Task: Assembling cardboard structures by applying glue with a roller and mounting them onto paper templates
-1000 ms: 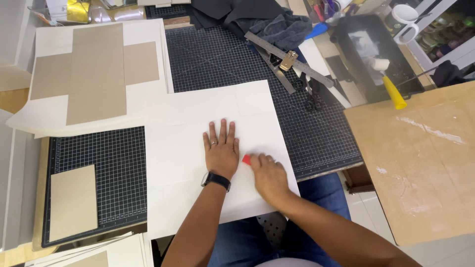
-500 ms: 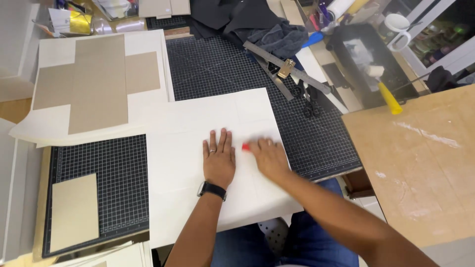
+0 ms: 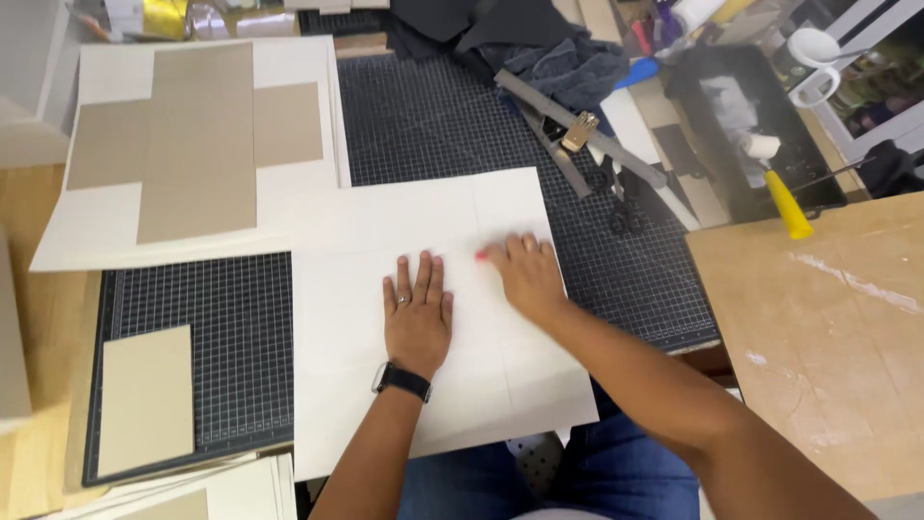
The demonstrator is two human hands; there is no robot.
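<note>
A large white sheet of paper lies over a black gridded cutting mat. My left hand rests flat on the sheet with fingers spread, a dark watch on the wrist. My right hand sits just to its right, closed around a small red tool whose tip pokes out on the paper. Faint fold lines cross the sheet under both hands.
Brown card pieces on white paper lie at the back left, a tan card on a second mat at the front left. Metal rulers, dark cloth, a black tray and a yellow-tipped glue bottle sit behind. A wooden board lies right.
My right hand has slid the red tool away from me along the sheet. The left hand stays pressed flat on the paper.
</note>
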